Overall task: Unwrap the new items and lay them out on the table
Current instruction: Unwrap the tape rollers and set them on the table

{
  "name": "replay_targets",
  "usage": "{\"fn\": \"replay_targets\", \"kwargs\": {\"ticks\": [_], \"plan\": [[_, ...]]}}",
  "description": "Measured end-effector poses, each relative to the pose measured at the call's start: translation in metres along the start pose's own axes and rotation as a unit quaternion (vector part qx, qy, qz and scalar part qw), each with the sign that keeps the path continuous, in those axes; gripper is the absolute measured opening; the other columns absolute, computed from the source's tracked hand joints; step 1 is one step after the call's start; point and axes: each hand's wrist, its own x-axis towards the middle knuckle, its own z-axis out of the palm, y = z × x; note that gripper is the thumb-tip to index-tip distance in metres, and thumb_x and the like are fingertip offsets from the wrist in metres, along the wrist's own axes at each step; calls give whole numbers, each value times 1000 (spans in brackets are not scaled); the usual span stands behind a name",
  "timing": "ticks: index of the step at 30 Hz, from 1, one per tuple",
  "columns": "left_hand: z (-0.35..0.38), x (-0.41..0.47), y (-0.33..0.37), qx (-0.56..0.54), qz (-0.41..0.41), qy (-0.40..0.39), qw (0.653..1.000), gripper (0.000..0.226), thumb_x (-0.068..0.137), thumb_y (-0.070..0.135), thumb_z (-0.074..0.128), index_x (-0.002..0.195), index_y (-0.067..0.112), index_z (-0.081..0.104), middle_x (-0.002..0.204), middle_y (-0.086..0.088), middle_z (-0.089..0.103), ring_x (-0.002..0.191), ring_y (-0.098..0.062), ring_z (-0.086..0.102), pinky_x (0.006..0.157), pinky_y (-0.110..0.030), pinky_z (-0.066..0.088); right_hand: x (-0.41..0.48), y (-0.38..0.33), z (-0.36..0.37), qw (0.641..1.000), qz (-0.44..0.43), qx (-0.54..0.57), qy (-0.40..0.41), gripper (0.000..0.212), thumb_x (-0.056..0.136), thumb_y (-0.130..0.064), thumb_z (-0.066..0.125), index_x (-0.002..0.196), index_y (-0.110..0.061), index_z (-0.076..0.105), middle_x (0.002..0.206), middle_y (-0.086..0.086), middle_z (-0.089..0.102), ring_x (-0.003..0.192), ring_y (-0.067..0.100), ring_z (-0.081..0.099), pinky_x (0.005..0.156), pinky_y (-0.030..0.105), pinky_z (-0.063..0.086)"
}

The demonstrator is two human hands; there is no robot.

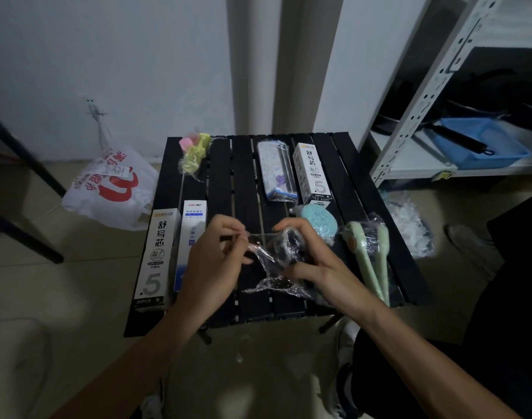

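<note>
L hand (216,255) pinches clear film (266,260), R hand (314,264) grips wrapped item (292,241) above tabletop's (243,176) near edge: best peel slowly, item kept low.

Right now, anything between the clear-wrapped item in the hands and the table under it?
Nothing visible. The crinkled clear plastic wrap hangs over bare slats of the black slatted table; white boxes lie left of that spot, the round teal scrubber and pale green spoons right.

Spread across black slatted worktop (246,176): two white boxes (157,255) left, third box (311,173) behind, patterned pack (277,170), teal sponge (319,223), green brushes (373,261), yellow bundle (195,155).
</note>
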Motion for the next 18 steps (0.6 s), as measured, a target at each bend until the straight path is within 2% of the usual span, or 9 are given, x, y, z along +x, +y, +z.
{"fn": "replay_targets", "kwargs": {"ticks": [2,4,6,9,12,15,16,18], "plan": [[4,5,-3,-70,-63,-9,995,12,104,13,54,103,9,66,100,-9,74,90,-17,75,76,-34,63,3,3,5,1000,3,-2,15,54,93,3,63,133,-29,47,104,14,59,81,25,55,73,42,45],[8,6,-1,-162,-141,-27,976,20,106,15,49,105,5,67,99,-12,76,94,-23,76,80,-38,62,5,6,12,999,-3,-10,43,45,97,-7,68,132,-28,48,103,1,64,80,16,62,72,37,52],[12,4,1,-250,-202,-27,947,23,108,16,46,104,3,65,94,-12,73,87,-24,74,72,-34,60,6,8,19,997,-22,-22,68,37,96,-16,74,125,-23,53,106,-3,66,93,12,65,86,34,56],[16,5,5,-314,-260,5,913,24,108,16,44,99,7,64,82,-9,65,72,-17,64,57,-27,52,9,10,26,997,-29,-13,68,37,92,-16,79,122,-18,58,104,-1,71,98,20,68,92,36,55],[17,7,4,-309,-281,13,909,24,109,17,42,106,5,64,93,-15,70,80,-22,67,63,-33,54,11,10,26,997,-27,-2,66,38,93,-10,77,128,-20,64,107,-2,74,103,16,69,96,32,56],[14,5,7,-312,-278,28,908,23,109,15,42,103,7,63,93,-15,71,81,-24,69,68,-37,54,12,8,25,997,-12,37,65,39,97,-8,71,134,-19,64,104,-9,75,98,5,68,89,20,52],[13,5,10,-326,-276,27,904,23,109,14,42,99,7,61,88,-14,70,76,-23,70,66,-37,54,12,8,25,996,-7,64,61,39,98,-7,69,135,-18,64,107,-5,75,99,5,67,89,21,51],[12,5,14,-369,-272,13,889,25,108,13,42,91,8,58,72,-8,65,64,-20,66,61,-34,53,14,9,23,992,0,114,47,40,99,-7,68,137,-19,64,118,11,73,107,18,66,97,30,52]]}}
